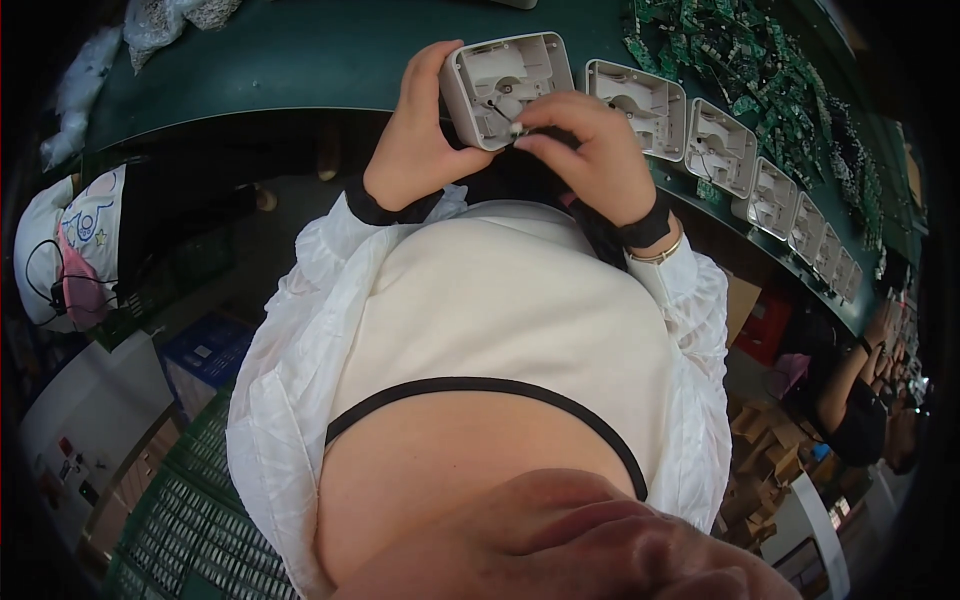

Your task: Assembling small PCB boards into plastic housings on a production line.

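A white open plastic housing [558,62] is tilted up at the table's near edge, its moulded inside facing me. My left hand [412,145] grips it by the left side, thumb along the lower edge. Over the housing's lower right corner, my right hand [598,150] has thumb and forefinger closed on a small white connector [516,129]. A short dark wire runs near it inside the housing. The forefinger and thumb hide part of the housing's right wall.
Similar white housings [722,150] stand in a curving row along the table edge to my right. Behind them lies a heap of green circuit boards [760,60]. Clear plastic bags [152,28] sit at the far left of the green table [300,50]. Other people are at both sides.
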Motion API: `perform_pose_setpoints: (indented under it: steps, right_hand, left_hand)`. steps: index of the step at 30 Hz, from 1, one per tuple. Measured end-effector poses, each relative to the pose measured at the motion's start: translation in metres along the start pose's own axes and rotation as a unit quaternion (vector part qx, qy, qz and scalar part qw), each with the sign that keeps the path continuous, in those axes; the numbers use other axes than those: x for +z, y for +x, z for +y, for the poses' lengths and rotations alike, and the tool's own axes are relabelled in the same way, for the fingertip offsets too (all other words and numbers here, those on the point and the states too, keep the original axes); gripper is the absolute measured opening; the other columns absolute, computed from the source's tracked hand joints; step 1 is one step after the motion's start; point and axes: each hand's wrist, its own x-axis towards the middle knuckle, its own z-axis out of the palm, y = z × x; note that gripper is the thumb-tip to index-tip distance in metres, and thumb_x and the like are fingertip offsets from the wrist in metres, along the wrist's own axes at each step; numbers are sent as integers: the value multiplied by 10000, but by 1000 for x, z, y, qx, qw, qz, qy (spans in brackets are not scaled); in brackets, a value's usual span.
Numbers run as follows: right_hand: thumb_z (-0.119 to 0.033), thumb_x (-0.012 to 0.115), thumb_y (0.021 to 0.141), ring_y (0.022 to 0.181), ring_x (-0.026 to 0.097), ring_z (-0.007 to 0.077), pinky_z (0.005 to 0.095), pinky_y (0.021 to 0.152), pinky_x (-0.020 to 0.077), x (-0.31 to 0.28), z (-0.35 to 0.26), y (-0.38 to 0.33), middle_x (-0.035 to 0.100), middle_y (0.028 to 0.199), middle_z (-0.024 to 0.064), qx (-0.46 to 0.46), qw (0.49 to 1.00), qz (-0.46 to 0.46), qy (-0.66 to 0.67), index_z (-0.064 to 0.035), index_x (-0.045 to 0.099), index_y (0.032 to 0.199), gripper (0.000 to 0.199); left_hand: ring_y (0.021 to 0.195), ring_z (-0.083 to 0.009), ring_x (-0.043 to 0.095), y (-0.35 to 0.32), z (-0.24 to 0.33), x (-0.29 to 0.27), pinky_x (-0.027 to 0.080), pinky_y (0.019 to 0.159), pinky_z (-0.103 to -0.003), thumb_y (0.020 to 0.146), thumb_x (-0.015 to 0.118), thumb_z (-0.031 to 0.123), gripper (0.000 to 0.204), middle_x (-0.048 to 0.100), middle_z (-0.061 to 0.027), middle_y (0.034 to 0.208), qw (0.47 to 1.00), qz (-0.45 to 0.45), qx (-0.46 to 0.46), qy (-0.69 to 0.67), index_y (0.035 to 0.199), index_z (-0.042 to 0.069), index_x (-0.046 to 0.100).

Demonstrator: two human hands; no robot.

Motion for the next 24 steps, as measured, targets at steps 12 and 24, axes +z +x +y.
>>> perform_pose_setpoints:
  steps: [12, 24]
  right_hand:
    - [-8, 787, 800, 995, 661, 294, 358, 826, 537, 5, 0, -15, 694, 1084, 99, -116, 991, -28, -64, -37, 735, 999, 208]
    - [-81, 800, 819, 951, 654, 313, 380, 819, 525, 16, 2, -6, 702, 1000, 102, -76, 994, 7, -84, -26, 727, 939, 150]
  left_hand:
    - [1350, -347, 489, -8, -2, 0, 489, 1076, -414, 666, 890, 100, 1044, 369, -175, 1502, 997, -8, -9, -70, 1532, 92, 306]
    - [1135, -276, 654, -4, 1, -8, 611, 834, -339, 685, 904, 78, 1047, 394, -145, 1512, 986, -65, -82, -131, 1553, 118, 321]
